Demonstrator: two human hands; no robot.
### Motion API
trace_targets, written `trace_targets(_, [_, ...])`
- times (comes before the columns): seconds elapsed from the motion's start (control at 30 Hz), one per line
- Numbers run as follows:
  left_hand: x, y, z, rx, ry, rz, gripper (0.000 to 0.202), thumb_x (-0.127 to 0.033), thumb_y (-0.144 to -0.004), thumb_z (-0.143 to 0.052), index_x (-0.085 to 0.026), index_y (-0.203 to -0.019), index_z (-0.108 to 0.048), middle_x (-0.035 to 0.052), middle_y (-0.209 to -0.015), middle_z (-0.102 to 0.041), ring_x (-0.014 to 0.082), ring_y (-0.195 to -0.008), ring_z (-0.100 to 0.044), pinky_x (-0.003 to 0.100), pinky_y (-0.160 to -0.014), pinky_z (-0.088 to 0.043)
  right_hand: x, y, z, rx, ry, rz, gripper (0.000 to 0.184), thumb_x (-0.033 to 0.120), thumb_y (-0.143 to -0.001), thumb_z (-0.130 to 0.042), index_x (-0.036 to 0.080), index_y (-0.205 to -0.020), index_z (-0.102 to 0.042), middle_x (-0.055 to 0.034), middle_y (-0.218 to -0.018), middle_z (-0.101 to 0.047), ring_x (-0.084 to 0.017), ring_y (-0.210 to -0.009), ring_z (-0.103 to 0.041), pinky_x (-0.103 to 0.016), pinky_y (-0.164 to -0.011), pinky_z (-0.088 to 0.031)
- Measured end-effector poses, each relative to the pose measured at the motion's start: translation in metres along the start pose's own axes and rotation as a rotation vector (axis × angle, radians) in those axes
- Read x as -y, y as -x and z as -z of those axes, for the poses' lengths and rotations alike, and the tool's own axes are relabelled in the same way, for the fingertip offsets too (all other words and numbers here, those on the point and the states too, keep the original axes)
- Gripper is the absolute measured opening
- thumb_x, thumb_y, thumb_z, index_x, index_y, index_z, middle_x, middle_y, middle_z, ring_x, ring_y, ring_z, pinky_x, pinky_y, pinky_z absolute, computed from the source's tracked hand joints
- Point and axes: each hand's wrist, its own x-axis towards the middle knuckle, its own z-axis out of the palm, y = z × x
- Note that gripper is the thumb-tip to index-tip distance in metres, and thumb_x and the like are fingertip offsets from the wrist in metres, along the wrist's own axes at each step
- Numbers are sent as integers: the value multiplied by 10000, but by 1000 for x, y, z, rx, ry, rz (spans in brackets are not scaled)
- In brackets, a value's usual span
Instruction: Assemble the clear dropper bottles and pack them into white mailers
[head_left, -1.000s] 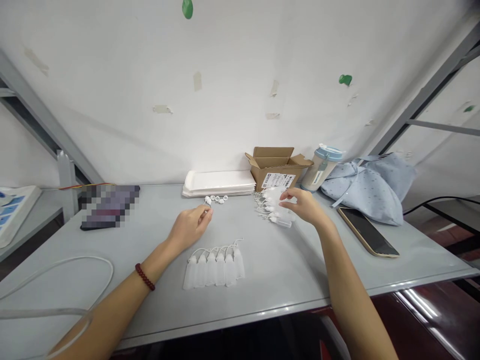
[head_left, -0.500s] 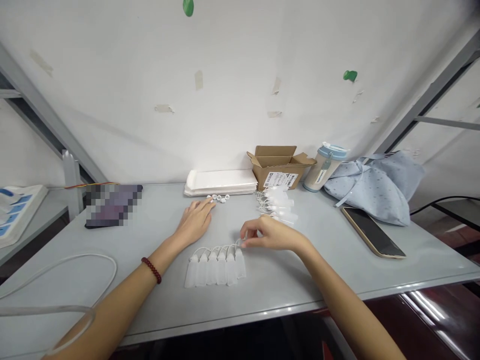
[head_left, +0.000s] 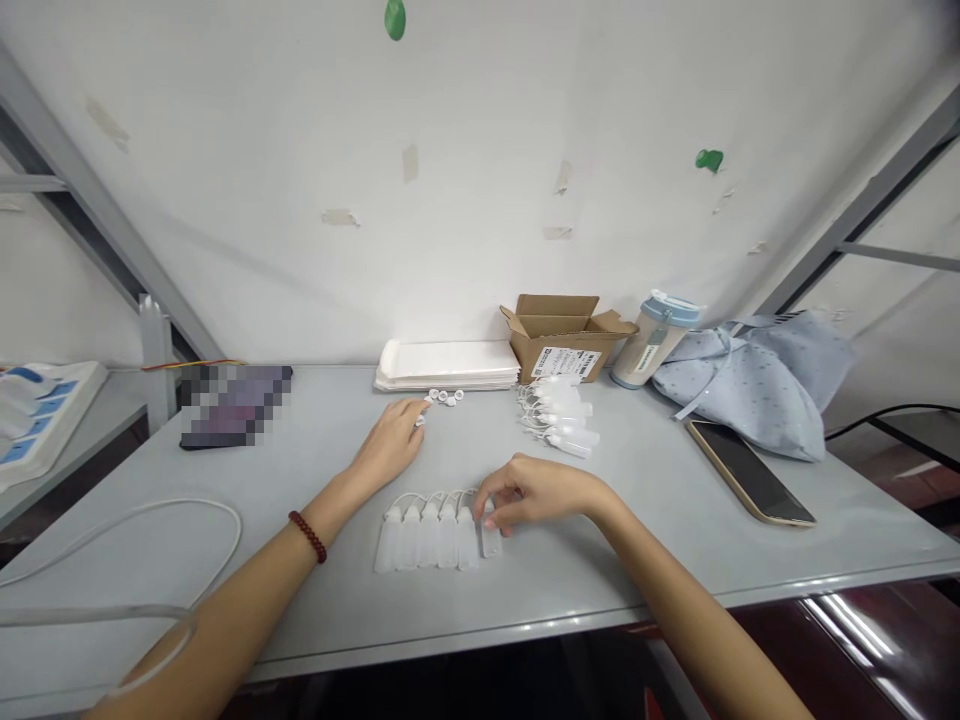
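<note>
End bottle pinched at neck by right hand, the nearer; set right of bottle row, long axis toward bench front. Left hand beside caps; grip can't be told.

At the far side of the tabletop, a flat white stack lies left of an open cardboard box. Farther right stand a blue-lidded cup and a pale blue bag, with a dark-screened phone nearer. A white cable loops at near left.
</note>
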Motion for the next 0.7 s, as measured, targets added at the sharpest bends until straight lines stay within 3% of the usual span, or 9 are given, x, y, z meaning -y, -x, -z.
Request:
trace_targets(0.2, [6, 3, 3, 15, -5, 23, 366, -187, -828, -430, -157, -1162, -576, 111, -1106, -602, 267, -1042, -534, 443, -932, -442, 7, 2, -2, 50, -2, -75, 219, 281, -813, -617, 157, -970, -705, 25, -542, -618, -94, -541, -553, -174, -534, -392])
trace_targets(0.37, [4, 0, 2, 11, -27, -51, 375, -159, -840, -409, -154, -1181, -564, 99, -1278, -558, 263, -1127, -486, 451, -977, -406, 12, 3, -4, 40, 11, -78, 186, 264, -830, -585, 172, -936, -707, 31, -521, -607, -101, -526, -560, -179, -529, -407])
trace_targets(0.47, [2, -1, 0, 19, -40, -88, 376, -141, -844, -404, -176, -1179, -571, 77, -1294, -564, 262, -1143, -475, 460, -974, -402, 11, 2, -2, -110, 88, -28, 166, 243, -834, -579, 176, -918, -706, 24, -545, -627, -103, -519, -553, -188, -525, -392])
trace_targets(0.57, [0, 0, -1, 29, -36, -114, 360, -120, -853, -382, -178, -1140, -591, 75, -1258, -588, 253, -1119, -490, 435, -946, -424, 7, -1, -2, -371, 254, -13, 168, 218, -854, -561, 186, -951, -694, -2, -631, -660, -115, -557, -562, -214, -585, -406])
trace_targets(0.7, [-1, 1, -2, 17, -2, -128, 307, -136, -866, -377, -184, -1049, -619, 83, -1082, -641, 236, -1011, -545, 406, -895, -456, -5, -7, -4, -651, 476, -3, 216, 231, -878, -553, 187, -1067, -646, -71, -814, -667, -177, -742, -607, -270, -678, -429])
